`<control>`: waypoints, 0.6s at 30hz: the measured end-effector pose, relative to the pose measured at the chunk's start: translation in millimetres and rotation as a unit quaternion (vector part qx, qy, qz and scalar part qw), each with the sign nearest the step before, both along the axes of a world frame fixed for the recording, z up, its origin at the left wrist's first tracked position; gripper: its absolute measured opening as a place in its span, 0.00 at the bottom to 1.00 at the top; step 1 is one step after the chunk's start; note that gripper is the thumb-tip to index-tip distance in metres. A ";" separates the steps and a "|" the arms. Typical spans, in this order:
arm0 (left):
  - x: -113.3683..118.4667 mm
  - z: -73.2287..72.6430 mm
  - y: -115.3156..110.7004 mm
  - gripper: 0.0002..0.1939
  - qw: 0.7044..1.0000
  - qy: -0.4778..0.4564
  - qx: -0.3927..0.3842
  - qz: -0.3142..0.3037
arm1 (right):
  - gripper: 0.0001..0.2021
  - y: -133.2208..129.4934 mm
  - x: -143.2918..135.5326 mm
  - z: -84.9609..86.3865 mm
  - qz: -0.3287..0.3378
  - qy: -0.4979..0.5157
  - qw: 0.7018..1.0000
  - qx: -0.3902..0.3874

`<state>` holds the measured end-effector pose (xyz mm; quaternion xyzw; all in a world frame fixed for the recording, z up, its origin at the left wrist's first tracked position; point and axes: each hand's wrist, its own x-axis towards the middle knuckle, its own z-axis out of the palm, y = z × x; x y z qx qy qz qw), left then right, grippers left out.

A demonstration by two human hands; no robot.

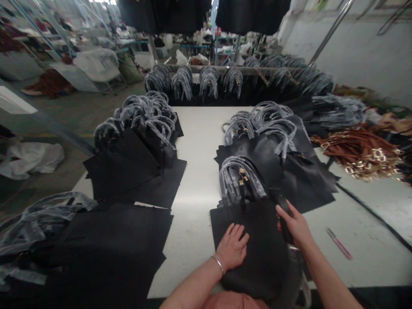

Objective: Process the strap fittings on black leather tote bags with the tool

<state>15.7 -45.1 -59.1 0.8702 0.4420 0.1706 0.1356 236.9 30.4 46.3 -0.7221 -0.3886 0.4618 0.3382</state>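
The left hand (pixel 232 248) lies palm down with fingers loosely bent on a black sheet (pixel 257 257), low in the frame, right of center; a silver bracelet (pixel 218 264) rings its wrist. The right hand (pixel 294 225) is closed around a dark handle (pixel 284 227) with a silver band below the grip, over the sheet's right side; what kind of thing it is, I cannot tell.

Just above the sheet, plastic-wrapped straps (pixel 257 180) arch beside gold buckles (pixel 242 175). To the right of the right hand, a pink-handled tool (pixel 339 244) lies on the pale table (pixel 193 171).

Farther out, black pieces with wrapped straps form a lower-left pile (pixel 128 231), a left-center pile (pixel 138 180) and a right-center pile (pixel 260 150). Brown straps (pixel 360 146) with gold fittings are heaped at the right. Across the upper middle, bundled straps (pixel 209 79) hang in a row.
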 end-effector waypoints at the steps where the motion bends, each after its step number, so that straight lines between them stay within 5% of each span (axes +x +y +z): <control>1: -0.3 -0.2 -0.3 0.18 1.000 -0.001 0.001 0.000 | 0.35 -4.0 1.7 3.1 0.013 0.002 1.000 0.001; 8: -2.2 -6.6 -4.0 0.15 0.999 -0.018 0.011 -0.034 | 0.38 -48.3 -22.0 -21.2 0.167 0.027 0.979 -0.111; 12: -2.1 -7.8 -3.0 0.16 0.999 -0.026 0.002 -0.036 | 0.37 -34.6 -47.8 -34.3 0.174 0.027 0.977 -0.119; 18: -3.0 -6.1 -1.8 0.15 0.999 -0.033 -0.008 -0.037 | 0.36 -21.1 -50.9 -29.7 0.178 0.019 0.978 -0.103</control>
